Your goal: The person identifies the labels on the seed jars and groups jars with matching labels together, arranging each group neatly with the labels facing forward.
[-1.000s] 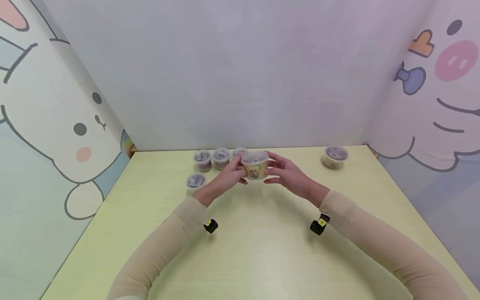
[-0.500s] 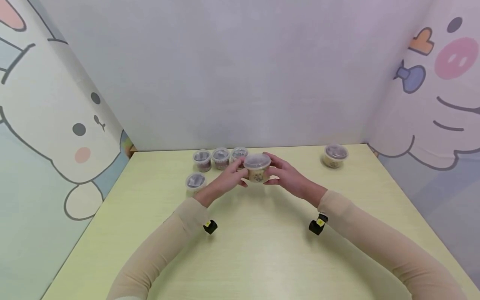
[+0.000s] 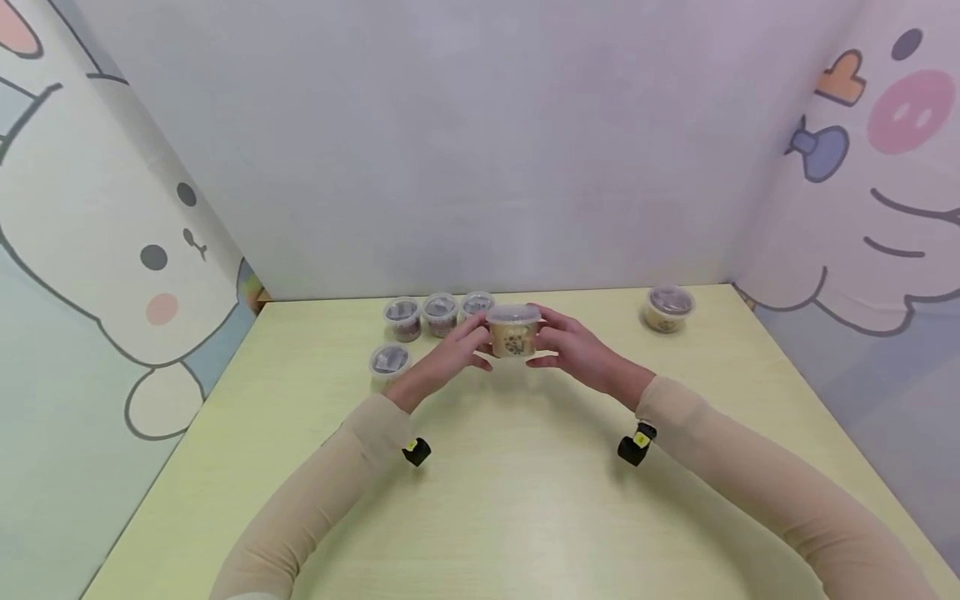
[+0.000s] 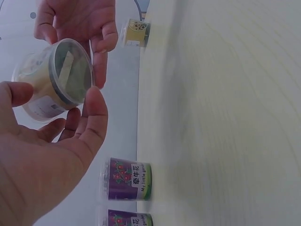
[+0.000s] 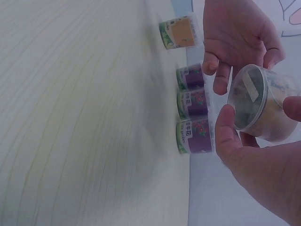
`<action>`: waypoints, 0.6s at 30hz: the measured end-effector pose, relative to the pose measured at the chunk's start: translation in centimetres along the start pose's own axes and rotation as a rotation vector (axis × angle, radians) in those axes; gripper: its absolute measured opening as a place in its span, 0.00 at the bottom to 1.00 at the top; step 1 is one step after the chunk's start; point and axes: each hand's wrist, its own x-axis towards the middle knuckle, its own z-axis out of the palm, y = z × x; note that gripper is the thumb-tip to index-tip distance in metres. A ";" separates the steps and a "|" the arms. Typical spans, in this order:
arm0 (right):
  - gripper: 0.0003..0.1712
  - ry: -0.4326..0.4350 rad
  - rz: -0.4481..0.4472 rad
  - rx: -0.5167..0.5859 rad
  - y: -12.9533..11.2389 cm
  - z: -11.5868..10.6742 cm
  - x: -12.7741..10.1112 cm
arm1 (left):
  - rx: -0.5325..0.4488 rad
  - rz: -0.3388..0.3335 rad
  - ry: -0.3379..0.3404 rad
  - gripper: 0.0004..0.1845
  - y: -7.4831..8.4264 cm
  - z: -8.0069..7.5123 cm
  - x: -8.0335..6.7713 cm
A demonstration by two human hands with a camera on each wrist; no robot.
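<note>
Hands lifting one lidded tub above the counter

Left of the yellow tub (image 3: pixel 513 332), the lone tub (image 3: pixel 389 361) and the row of three purple tubs (image 3: pixel 440 310) stand on the counter (image 3: pixel 525 500). The left hand (image 3: pixel 450 357) pinches the yellow tub's side with curled fingertips, the right hand (image 3: pixel 577 350) likewise from the opposite side. Holding well here would mean gripping the wall, not the lid, and keeping it level. Far right stands another tub (image 3: pixel 667 307).
</note>
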 end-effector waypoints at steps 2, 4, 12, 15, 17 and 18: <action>0.40 -0.002 0.004 0.000 0.0 0.0 0.1 | 0.003 -0.004 0.001 0.24 0.0 -0.1 -0.1; 0.40 -0.003 0.010 0.001 0.0 0.1 0.1 | 0.005 -0.009 0.000 0.25 0.0 -0.2 -0.3; 0.38 -0.019 0.014 0.011 0.2 0.2 0.2 | 0.025 0.002 -0.016 0.26 -0.2 -0.4 -0.4; 0.37 -0.024 0.023 0.046 0.2 0.3 0.3 | 0.037 0.006 -0.014 0.28 -0.2 -0.5 -0.5; 0.37 -0.024 0.033 0.064 0.3 0.4 0.3 | 0.042 0.000 -0.006 0.29 -0.2 -0.6 -0.6; 0.37 -0.029 0.035 0.069 0.3 0.5 0.3 | 0.043 -0.007 0.000 0.29 -0.2 -0.6 -0.6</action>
